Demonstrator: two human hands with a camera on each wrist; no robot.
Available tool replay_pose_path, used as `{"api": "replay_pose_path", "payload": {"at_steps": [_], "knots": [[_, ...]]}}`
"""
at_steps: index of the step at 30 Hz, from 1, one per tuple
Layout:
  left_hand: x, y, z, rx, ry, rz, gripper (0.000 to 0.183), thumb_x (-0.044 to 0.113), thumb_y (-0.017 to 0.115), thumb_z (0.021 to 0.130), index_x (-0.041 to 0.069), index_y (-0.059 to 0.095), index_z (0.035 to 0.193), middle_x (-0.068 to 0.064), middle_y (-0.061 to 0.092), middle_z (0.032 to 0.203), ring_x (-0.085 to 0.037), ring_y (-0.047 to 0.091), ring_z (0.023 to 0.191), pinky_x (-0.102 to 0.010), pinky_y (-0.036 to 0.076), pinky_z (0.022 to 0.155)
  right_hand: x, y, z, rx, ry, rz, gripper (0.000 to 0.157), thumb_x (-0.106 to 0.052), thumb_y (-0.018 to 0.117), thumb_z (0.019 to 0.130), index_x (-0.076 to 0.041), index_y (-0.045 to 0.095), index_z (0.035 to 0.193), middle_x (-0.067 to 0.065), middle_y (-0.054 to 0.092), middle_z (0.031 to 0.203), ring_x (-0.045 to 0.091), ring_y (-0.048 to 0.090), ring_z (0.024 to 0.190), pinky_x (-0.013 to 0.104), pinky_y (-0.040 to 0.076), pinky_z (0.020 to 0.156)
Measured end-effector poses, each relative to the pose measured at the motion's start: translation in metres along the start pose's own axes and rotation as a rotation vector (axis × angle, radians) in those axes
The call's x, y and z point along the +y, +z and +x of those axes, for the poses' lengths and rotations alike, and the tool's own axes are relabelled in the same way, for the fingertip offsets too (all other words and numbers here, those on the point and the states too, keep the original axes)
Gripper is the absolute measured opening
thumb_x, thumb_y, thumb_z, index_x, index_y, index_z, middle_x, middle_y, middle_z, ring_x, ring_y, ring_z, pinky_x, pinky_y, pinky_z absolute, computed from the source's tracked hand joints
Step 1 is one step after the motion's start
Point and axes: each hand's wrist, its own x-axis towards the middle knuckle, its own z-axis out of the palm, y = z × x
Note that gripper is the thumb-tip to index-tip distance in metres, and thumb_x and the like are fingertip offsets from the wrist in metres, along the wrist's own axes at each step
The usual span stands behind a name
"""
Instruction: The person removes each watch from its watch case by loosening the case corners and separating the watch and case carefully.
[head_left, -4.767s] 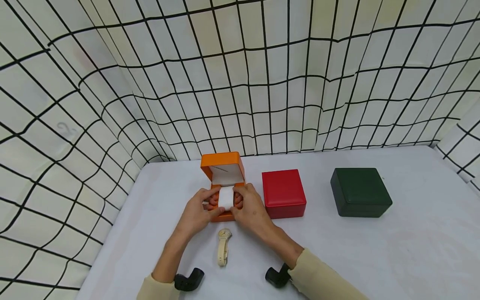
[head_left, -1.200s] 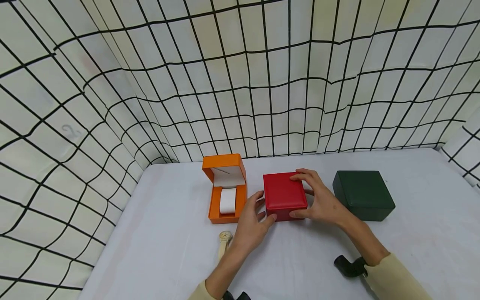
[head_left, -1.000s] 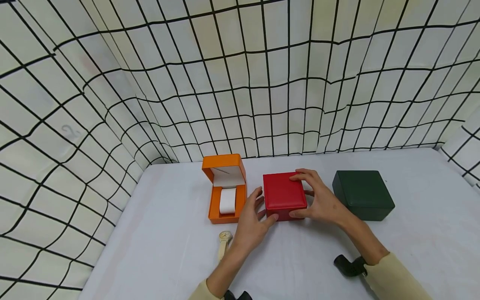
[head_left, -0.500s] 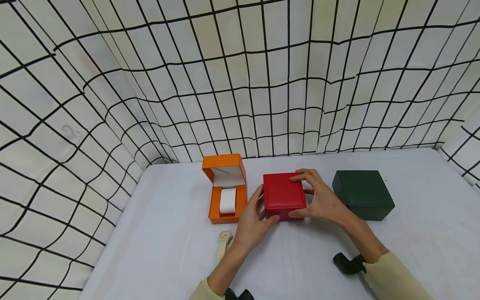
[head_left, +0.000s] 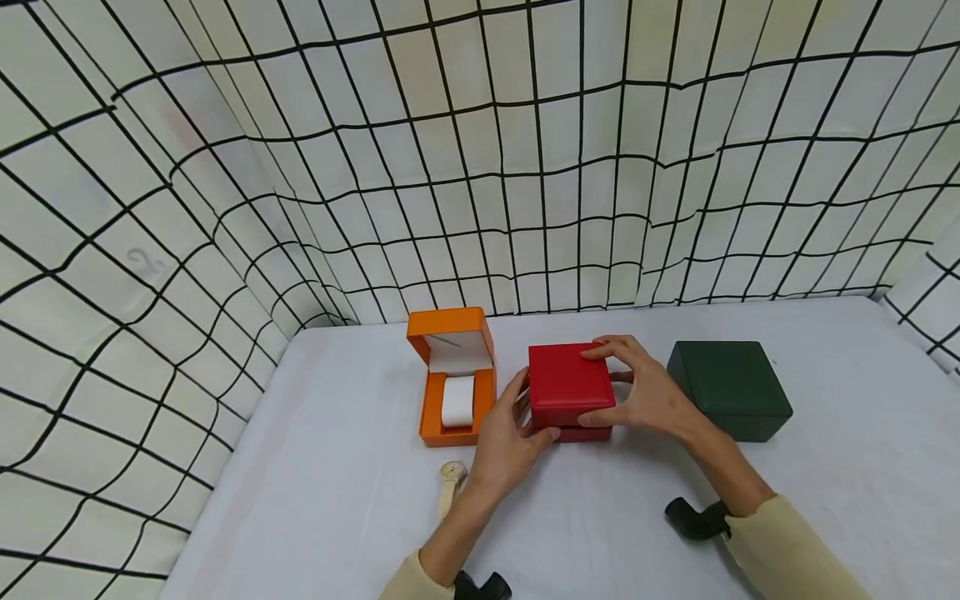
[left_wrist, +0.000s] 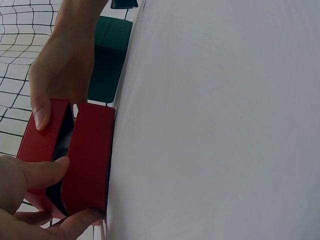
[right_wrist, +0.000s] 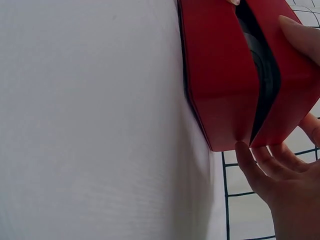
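Observation:
A red watch box (head_left: 572, 383) stands in the middle of the table, its lid raised a little along the front. Through the gap, the right wrist view shows a dark interior (right_wrist: 261, 62) with a greyish rounded shape, too dim to name. My right hand (head_left: 652, 398) grips the lid from the right, thumb (right_wrist: 302, 37) on its front and fingers over the top and side. With the thumb (left_wrist: 47, 172) at the front of the base and fingers along its left side, my left hand (head_left: 504, 446) holds the lower part.
Left of the red box, an orange watch box (head_left: 432, 421) stands open with a white cushion (head_left: 457, 402) inside. A cream wristwatch (head_left: 452, 473) lies before it, partly behind my left forearm. The closed dark green box (head_left: 729, 379) sits at the right. Black-gridded netting (head_left: 555, 192) rises behind.
Both hands went from the orange box's cushion to the red box. In the last half second the red lid has lifted slightly at the front, opening a gap above the base.

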Motion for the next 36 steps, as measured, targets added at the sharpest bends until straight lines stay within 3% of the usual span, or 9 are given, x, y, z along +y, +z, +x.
{"api": "replay_pose_path", "payload": {"at_steps": [15,24,36], "knots": [[-0.0005,0.0017,0.0014,0.046,-0.022,-0.050,0.091,-0.005,0.080,0.085,0.016,0.037,0.161,-0.015,0.047,0.160,-0.041,0.050,0.146,-0.049,0.052,0.107,-0.0036,-0.0008,0.0013,0.015,0.028,0.020,0.079,-0.029,0.088,0.074,-0.018,0.057,0.146,0.015,0.047,0.156,0.038,0.045,0.141,0.063,0.053,0.105],[0.0000,0.0049,0.0014,0.058,-0.028,-0.027,0.093,-0.004,0.081,0.085,0.019,0.036,0.162,-0.014,0.048,0.160,-0.040,0.051,0.145,-0.048,0.056,0.103,-0.0063,-0.0014,0.0011,0.024,0.054,0.032,0.075,-0.032,0.084,0.080,-0.019,0.055,0.148,0.014,0.047,0.158,0.037,0.045,0.142,0.064,0.050,0.109],[0.0017,0.0047,0.0009,0.071,-0.041,0.005,0.087,-0.003,0.082,0.084,0.012,0.040,0.159,-0.015,0.051,0.156,-0.041,0.053,0.143,-0.049,0.056,0.103,-0.0098,0.0007,0.0040,0.056,0.088,0.054,0.068,-0.034,0.076,0.087,-0.018,0.053,0.149,0.014,0.050,0.154,0.036,0.048,0.138,0.063,0.048,0.111]]}}
